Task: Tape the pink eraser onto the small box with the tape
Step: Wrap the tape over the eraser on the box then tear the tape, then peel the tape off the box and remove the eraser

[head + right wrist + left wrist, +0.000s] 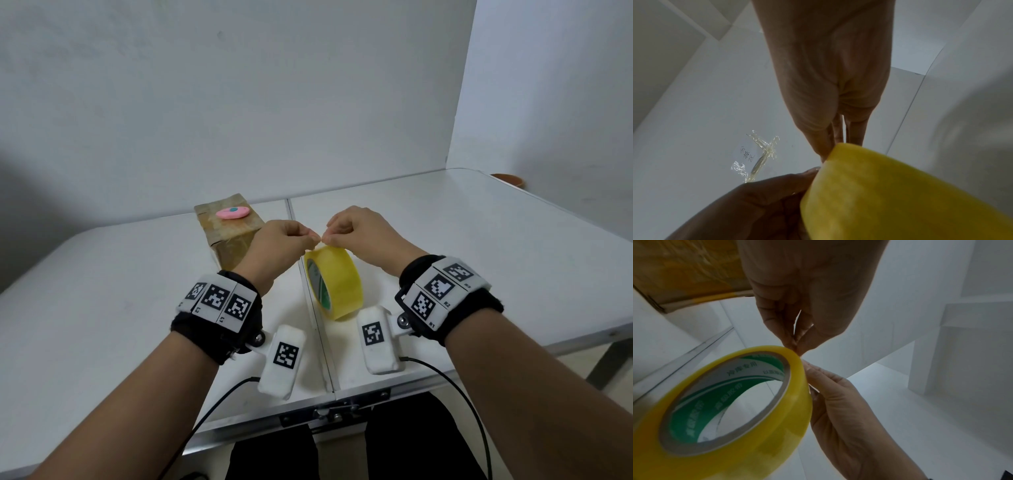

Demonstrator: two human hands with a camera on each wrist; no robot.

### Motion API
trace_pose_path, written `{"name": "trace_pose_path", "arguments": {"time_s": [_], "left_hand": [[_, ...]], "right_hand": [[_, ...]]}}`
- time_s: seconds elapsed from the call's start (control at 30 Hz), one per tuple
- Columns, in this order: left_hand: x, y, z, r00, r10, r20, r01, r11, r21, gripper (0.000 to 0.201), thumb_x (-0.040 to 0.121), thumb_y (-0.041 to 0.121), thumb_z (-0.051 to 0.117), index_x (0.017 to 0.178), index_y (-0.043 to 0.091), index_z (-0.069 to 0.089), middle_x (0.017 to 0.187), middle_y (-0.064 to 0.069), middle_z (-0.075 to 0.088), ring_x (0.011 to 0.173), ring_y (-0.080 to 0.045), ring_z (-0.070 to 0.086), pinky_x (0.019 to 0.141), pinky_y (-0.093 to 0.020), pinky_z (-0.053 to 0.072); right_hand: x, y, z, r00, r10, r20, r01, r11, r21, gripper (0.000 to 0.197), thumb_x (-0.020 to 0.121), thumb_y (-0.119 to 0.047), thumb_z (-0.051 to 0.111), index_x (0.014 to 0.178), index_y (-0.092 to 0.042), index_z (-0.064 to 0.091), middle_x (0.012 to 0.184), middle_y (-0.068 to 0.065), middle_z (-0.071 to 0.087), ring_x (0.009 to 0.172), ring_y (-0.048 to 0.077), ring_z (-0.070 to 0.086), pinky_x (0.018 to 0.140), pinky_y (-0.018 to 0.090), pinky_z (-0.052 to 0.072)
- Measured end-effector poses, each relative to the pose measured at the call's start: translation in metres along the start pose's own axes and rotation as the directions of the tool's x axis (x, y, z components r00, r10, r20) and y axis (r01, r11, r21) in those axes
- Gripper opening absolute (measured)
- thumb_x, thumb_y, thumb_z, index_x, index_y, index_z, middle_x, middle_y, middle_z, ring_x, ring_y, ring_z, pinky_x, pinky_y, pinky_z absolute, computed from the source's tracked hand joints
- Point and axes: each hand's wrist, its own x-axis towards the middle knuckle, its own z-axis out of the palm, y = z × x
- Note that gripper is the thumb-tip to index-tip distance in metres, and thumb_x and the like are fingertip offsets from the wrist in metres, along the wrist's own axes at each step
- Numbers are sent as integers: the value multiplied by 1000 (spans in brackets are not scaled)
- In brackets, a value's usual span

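The small brown box (pixel 227 236) stands at the back of the white table (pixel 102 291), and the pink eraser (pixel 232 213) lies loose on its top. To its right the yellow tape roll (pixel 337 284) is upright on its edge over the table's seam. My left hand (pixel 312 237) and right hand (pixel 326 236) meet at the roll's top, and each pinches the tape's outer layer there. In the left wrist view my left fingertips (pixel 792 342) pinch at the rim of the tape roll (pixel 735 418), with the box (pixel 684 272) behind. The right wrist view shows my right fingertips (pixel 824 152) on the tape roll (pixel 900 194).
White walls close the table at the back and right. An orange bowl (pixel 508 179) sits past the far right corner. A metal latch (pixel 335 411) sits on the front edge. Crumpled clear tape scraps and a handwritten label (pixel 758 154) stick to a white surface.
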Motion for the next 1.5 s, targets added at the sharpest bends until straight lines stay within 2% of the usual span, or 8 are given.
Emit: {"name": "trace_pose_path", "arguments": {"time_s": [0.47,0.63,0.8,0.97,1.17,1.27,1.4,1.5], "left_hand": [[2,-4,-2,999,-16,43,20,996,-87,23,89,10,64,102,-8,69,80,-5,62,65,-10,54,55,-9,48],[1,-8,-2,999,-34,19,36,992,-121,22,90,12,63,100,-8,69,74,-2,61,65,-11,54,54,-9,48],[-1,-13,1,999,-54,4,54,995,-88,15,90,16,65,94,2,69,72,-1,63,59,-9,55,47,-8,44],[1,-11,4,974,-171,150,215,905,-368,9,90,15,65,96,9,61,89,-7,66,69,-14,59,63,-19,54],[8,-3,9,962,-154,226,244,857,-453,11,92,3,59,103,3,62,89,-11,66,68,-18,62,68,-22,58],[13,-3,9,959,-145,245,241,873,-425,13,93,-4,53,100,2,62,87,-12,65,69,-20,64,69,-22,60],[20,0,7,975,-113,194,150,971,-186,16,94,-1,51,95,9,63,86,-4,61,75,-17,63,72,-25,56],[29,8,2,994,-25,107,28,999,-19,15,94,3,51,94,12,63,84,2,60,75,-13,62,68,-21,54]], "right_hand": [[-3,-2,-7,975,220,-41,-217,973,80,28,89,-28,65,84,-1,65,87,12,74,73,18,73,81,28,56],[-9,-12,-1,922,354,156,-376,915,145,44,93,-41,57,113,-2,62,96,11,67,83,25,68,86,36,58],[-9,-8,6,908,367,205,-415,856,308,43,88,-29,69,125,-13,53,116,13,63,93,22,61,79,32,52],[-6,-5,7,916,374,147,-402,849,343,35,89,-29,65,118,-14,53,121,9,59,110,24,57,89,37,48],[3,-3,2,925,381,-3,-366,890,271,25,87,-34,65,103,-17,58,102,-1,57,95,19,53,67,26,40],[8,3,-2,937,342,-71,-324,927,190,19,84,-30,66,97,-19,56,103,-1,57,97,19,54,76,29,41],[14,9,-4,961,258,-103,-256,966,29,19,85,-29,63,98,-20,52,99,2,58,89,21,54,64,27,37],[23,14,-6,965,235,-114,-246,965,-93,22,85,-28,59,104,-19,52,102,6,61,91,26,60,76,36,49]]}}
